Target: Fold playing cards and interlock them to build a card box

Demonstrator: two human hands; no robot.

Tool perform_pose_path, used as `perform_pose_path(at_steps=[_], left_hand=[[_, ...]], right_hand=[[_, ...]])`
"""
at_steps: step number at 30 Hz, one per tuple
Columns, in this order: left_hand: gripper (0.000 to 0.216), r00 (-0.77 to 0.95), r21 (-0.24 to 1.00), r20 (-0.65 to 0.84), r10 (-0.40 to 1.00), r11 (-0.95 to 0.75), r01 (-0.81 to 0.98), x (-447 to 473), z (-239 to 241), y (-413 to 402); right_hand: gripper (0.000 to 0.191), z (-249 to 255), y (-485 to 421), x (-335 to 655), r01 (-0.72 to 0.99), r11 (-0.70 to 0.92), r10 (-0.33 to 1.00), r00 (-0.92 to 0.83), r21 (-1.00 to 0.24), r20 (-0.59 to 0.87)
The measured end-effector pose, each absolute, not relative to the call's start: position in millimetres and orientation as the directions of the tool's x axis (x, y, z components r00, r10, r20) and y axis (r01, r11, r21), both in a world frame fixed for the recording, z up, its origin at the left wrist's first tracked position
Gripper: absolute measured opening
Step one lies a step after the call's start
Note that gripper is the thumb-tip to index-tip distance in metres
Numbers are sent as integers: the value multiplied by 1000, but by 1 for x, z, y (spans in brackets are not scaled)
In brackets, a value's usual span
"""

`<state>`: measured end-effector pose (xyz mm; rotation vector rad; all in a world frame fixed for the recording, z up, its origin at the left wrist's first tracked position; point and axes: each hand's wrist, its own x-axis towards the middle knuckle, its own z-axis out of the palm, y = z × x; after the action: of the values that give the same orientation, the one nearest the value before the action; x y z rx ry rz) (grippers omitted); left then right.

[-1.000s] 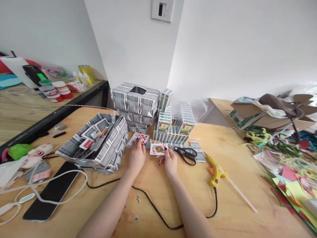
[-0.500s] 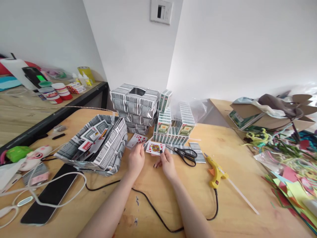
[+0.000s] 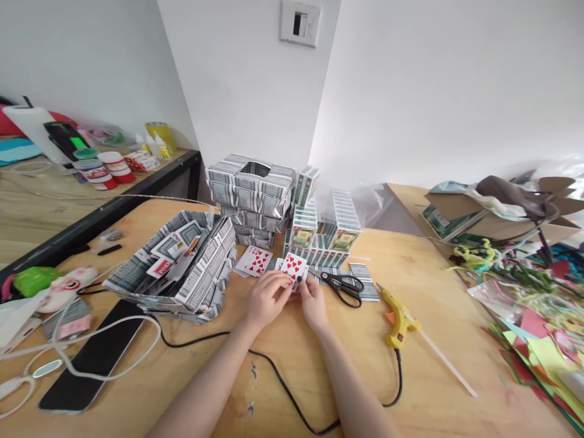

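Observation:
Both hands meet over the table, holding playing cards [image 3: 292, 265] with a ten of hearts face up on top. My left hand [image 3: 268, 299] is closed, its fingers pinching the lower left of the cards. My right hand [image 3: 314, 304] grips their lower right edge, thumb on top. Behind the left hand, several loose heart cards [image 3: 256, 261] lie overlapping on the table. Black-handled scissors [image 3: 344, 287] rest to the right of my right hand, partly over a strip of grey patterned cards [image 3: 367, 286].
A basket of folded cards [image 3: 201, 286] stands left, with a stacked card-covered box [image 3: 250, 182] behind. Green card boxes [image 3: 314, 237] are piled at the back. A yellow glue gun [image 3: 399, 317] lies right, its black cord [image 3: 285, 383] crossing the front. A phone [image 3: 91, 365] lies left.
My left hand has moved right, away from the loose cards, to the cards in my right hand. A ten of hearts now shows where a face card was on top.

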<state>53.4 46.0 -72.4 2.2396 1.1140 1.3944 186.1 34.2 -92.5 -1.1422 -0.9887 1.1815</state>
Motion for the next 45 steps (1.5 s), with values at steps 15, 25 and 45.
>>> perform_pose_path(at_steps=[15,25,45], left_hand=[[30,33,999,-42,999,42,23,41,-83,70],[44,251,987,-128,959,149,-67,35,-76,72],[26,205,950,-239,949,272,-153,35,-77,74]], right_hand=[[27,-92,33,185,-192,-31,991,122,-981,-55],[26,-93,34,185,-180,-47,989,127,-983,-71],[33,-99,35,188,-89,-41,988,143,-995,-53]])
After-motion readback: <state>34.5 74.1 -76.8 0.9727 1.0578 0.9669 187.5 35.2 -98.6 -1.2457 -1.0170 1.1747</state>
